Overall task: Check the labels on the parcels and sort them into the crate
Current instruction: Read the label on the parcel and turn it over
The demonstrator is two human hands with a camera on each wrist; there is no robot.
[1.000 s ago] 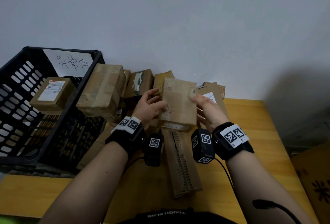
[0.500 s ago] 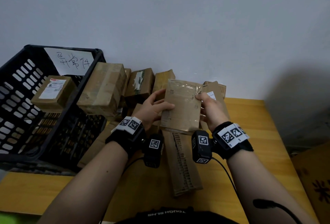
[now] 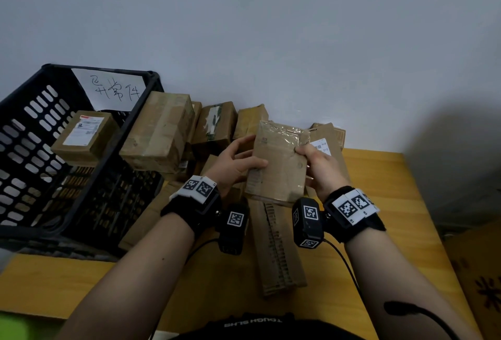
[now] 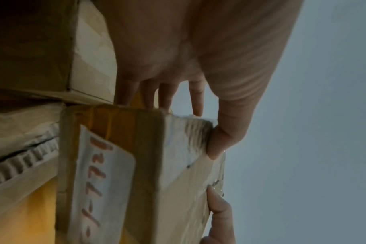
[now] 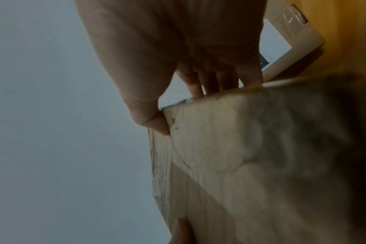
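I hold a flat brown cardboard parcel [image 3: 279, 160] upright above the table, both hands on it. My left hand [image 3: 238, 162] grips its left edge, thumb on the near face. My right hand [image 3: 315, 160] pinches its right edge. In the left wrist view the parcel [image 4: 157, 165] shows a white sticker with red handwritten digits on its underside, and my left thumb [image 4: 219, 142] presses its corner. In the right wrist view my right thumb [image 5: 153, 122] presses the parcel [image 5: 251, 148] at its edge. A black crate [image 3: 40, 150] stands at the left with one labelled box [image 3: 84, 136] inside.
Several brown parcels [image 3: 160, 131] are piled against the wall between the crate and my hands. A long corrugated cardboard piece [image 3: 276, 247] lies on the yellow wooden table [image 3: 393, 204]. A paper sign [image 3: 111, 90] with handwriting hangs on the crate. A labelled parcel [image 3: 325, 144] lies behind my right hand.
The parcel has been tilted up and turned in my hands, so its taped broad face now faces me. Both hands stayed on its edges.
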